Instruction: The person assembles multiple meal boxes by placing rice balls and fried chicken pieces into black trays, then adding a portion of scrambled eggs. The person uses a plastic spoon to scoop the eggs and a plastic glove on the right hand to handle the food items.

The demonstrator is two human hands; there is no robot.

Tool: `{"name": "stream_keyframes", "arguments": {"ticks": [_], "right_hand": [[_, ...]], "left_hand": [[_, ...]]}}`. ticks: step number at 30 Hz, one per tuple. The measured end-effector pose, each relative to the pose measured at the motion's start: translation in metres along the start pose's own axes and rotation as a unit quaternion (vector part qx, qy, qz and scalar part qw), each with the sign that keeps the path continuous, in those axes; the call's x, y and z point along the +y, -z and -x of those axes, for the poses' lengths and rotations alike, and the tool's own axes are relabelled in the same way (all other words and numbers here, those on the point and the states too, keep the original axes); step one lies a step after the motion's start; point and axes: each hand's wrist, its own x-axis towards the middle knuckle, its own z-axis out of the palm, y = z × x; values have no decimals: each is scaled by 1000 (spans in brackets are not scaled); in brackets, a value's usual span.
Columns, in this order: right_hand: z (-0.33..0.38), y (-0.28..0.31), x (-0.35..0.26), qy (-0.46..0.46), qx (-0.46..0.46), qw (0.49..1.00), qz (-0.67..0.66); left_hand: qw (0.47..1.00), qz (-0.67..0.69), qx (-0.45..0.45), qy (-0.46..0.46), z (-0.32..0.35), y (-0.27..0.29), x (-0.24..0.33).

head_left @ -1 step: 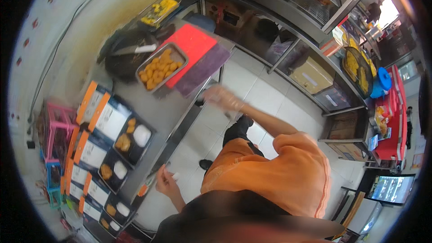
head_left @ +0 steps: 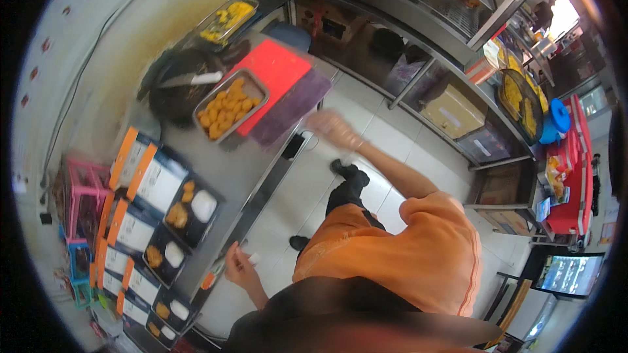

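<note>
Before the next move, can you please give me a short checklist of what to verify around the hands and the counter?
1. Right hand empty: cannot tell, it is blurred, beside the purple mat.
2. Left hand empty: cannot tell, something small and white shows at its fingers.
3. Tray of fried pieces resting flat: ok.
4. Meal boxes open, food showing: ok.
5. Feet clear of the counter: ok.

The person wears an orange short-sleeved shirt point(head_left: 418, 255) with a thin red stripe down its side seam. Below it show dark trousers point(head_left: 347, 199) and black shoes point(head_left: 341, 168). Both forearms are bare.
</note>
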Motion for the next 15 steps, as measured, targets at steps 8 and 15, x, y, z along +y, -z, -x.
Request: {"name": "stream_keyframes", "arguments": {"ticks": [8,15], "right_hand": [[-125,372,297,-147,445,822,325],[-203,561,437,-331,287,731,523]], "left_hand": [[947,-41,-159,275,-39,-198,29],[805,-145,-443,367,3,-274,75]]}}
